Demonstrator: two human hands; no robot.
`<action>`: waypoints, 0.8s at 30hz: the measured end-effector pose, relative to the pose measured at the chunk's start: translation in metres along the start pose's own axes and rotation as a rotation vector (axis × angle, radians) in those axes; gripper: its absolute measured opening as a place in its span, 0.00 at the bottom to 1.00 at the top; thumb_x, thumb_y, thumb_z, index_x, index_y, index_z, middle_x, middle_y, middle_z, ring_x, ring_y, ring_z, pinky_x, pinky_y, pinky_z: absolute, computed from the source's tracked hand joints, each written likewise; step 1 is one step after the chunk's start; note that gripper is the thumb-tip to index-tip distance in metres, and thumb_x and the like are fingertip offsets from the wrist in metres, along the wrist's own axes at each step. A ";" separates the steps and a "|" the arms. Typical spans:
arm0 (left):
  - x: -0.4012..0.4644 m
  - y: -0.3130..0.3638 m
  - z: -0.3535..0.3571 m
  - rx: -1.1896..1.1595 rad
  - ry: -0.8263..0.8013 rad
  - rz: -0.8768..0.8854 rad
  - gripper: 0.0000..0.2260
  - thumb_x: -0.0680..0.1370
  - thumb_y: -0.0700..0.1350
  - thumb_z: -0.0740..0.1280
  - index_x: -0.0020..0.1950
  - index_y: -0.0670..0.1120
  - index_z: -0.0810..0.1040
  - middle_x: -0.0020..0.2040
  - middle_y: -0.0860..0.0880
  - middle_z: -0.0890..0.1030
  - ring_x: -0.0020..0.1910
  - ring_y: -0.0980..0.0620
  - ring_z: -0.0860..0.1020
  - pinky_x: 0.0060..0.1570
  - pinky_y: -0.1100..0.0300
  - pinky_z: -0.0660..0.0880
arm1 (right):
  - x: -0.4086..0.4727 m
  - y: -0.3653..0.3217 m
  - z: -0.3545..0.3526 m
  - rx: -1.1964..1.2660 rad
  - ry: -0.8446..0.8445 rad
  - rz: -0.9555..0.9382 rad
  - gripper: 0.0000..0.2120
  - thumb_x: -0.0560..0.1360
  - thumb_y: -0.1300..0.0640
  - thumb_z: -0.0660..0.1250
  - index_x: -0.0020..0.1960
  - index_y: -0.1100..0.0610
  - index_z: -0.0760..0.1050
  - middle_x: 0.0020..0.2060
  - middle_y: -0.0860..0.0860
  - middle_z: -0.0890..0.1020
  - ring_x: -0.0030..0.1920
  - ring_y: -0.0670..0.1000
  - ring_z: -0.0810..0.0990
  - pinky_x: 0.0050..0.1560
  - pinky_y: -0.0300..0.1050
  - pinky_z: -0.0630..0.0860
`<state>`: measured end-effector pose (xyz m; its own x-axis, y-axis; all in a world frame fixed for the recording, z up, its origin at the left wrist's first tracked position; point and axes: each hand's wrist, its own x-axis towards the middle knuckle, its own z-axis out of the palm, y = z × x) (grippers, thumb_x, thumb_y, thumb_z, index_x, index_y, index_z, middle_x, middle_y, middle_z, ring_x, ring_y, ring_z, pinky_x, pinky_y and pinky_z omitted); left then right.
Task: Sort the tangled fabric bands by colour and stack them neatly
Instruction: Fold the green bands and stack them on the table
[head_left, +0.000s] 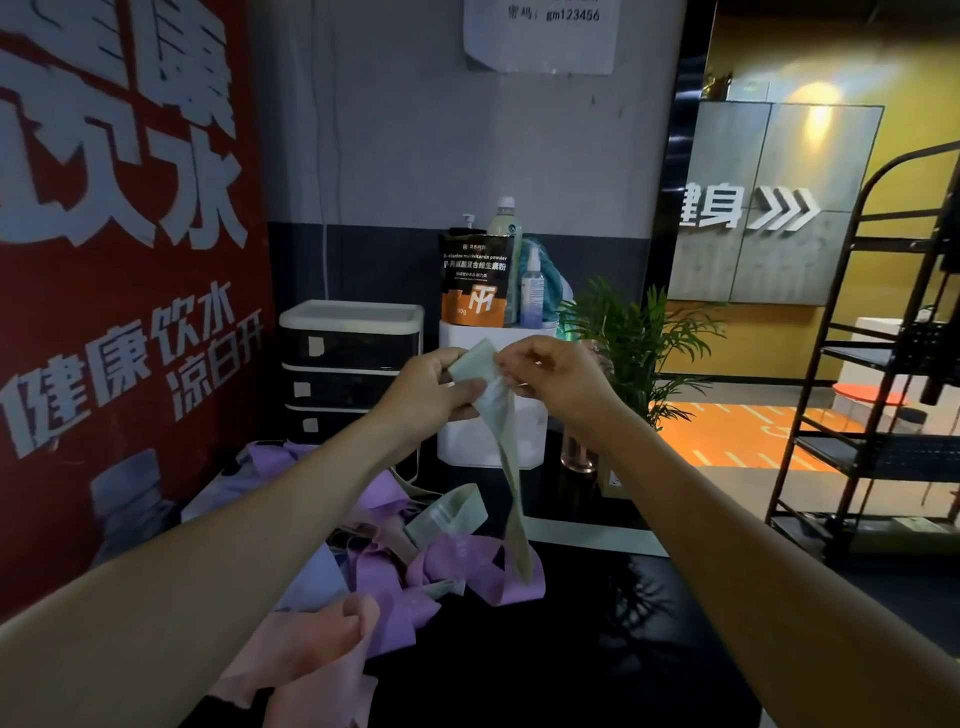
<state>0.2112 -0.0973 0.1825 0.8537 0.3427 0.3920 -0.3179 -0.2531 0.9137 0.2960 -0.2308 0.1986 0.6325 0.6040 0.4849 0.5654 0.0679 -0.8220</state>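
Fingers (470, 387) of the left hand (431, 395) and the right hand (550, 374) pinch the top of a pale green band (506, 457), held up at chest height so its tail hangs down to the heap of bands (415, 561) below. The heap, mostly purple with a second green band (452, 512) on top, lies on a glossy black counter (623, 649); pink bands (311, 670) lie nearer the camera. Behind stand a set of small drawers (348, 364), a white bin (493, 441) holding an orange-and-black pouch (475, 283) and bottles, and a potted plant (628, 332). A red poster (119, 260) covers the left wall; a black metal rack (872, 389) stands right.
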 end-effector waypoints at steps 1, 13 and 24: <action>-0.001 0.002 -0.001 0.011 -0.009 -0.001 0.08 0.77 0.33 0.64 0.55 0.41 0.76 0.45 0.47 0.79 0.44 0.53 0.79 0.41 0.66 0.79 | 0.001 0.000 0.000 -0.035 0.034 0.000 0.04 0.77 0.63 0.63 0.49 0.59 0.77 0.42 0.51 0.78 0.39 0.45 0.77 0.40 0.32 0.75; -0.005 -0.002 -0.006 -0.022 0.003 -0.025 0.06 0.77 0.37 0.65 0.51 0.46 0.76 0.45 0.48 0.83 0.43 0.56 0.81 0.38 0.66 0.79 | 0.002 0.004 0.004 -0.075 0.115 0.045 0.02 0.75 0.61 0.67 0.44 0.59 0.75 0.38 0.51 0.78 0.37 0.47 0.76 0.41 0.40 0.76; 0.008 -0.007 0.011 0.131 -0.020 -0.019 0.09 0.75 0.39 0.69 0.54 0.40 0.77 0.46 0.46 0.81 0.43 0.53 0.79 0.44 0.63 0.77 | 0.014 -0.004 0.000 -0.265 0.181 -0.107 0.02 0.72 0.60 0.70 0.43 0.59 0.80 0.38 0.50 0.80 0.39 0.47 0.77 0.43 0.41 0.75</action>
<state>0.2246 -0.1029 0.1778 0.8674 0.3313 0.3712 -0.2459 -0.3630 0.8987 0.3024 -0.2229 0.2090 0.6328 0.4520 0.6288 0.7363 -0.0997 -0.6693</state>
